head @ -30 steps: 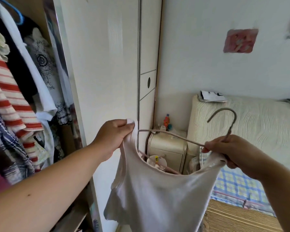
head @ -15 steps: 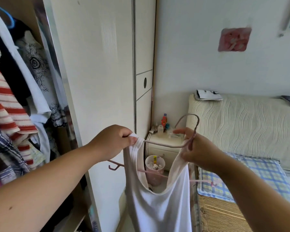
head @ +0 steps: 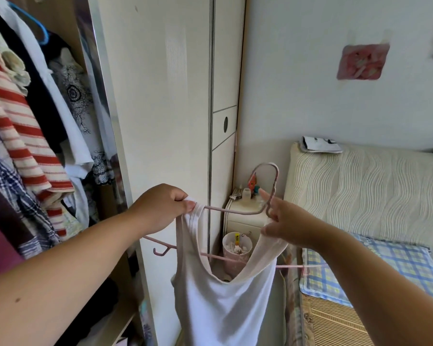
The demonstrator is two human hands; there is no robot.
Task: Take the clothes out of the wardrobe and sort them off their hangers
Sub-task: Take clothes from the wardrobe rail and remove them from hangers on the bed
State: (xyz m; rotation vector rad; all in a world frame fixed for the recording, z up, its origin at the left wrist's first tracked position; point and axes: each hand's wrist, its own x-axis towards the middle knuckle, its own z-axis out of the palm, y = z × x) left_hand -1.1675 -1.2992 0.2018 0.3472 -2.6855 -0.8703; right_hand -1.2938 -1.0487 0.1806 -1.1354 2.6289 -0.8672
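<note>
A white sleeveless top [head: 223, 300] hangs in front of me on a pale pink hanger [head: 235, 211]. My left hand [head: 160, 208] pinches the top's left strap by the hanger's left arm. My right hand [head: 285, 222] holds the hanger at the neck below its hook, with the top's right strap draped under the fingers. The hanger's lower bar sticks out on both sides of the top. The open wardrobe [head: 30, 136] at the left holds several hanging clothes, among them a red-and-white striped one.
The white wardrobe door [head: 160, 96] stands straight ahead. A small bedside cabinet [head: 245, 218] with bottles and a pink bin [head: 236, 248] fill the corner. The bed with its cream headboard [head: 360, 191] and checked cover [head: 385, 268] lies at the right.
The right hand has slid from the strap's end in along the hanger to its neck, so the top's neckline has narrowed. The left hand has kept its hold on the strap.
</note>
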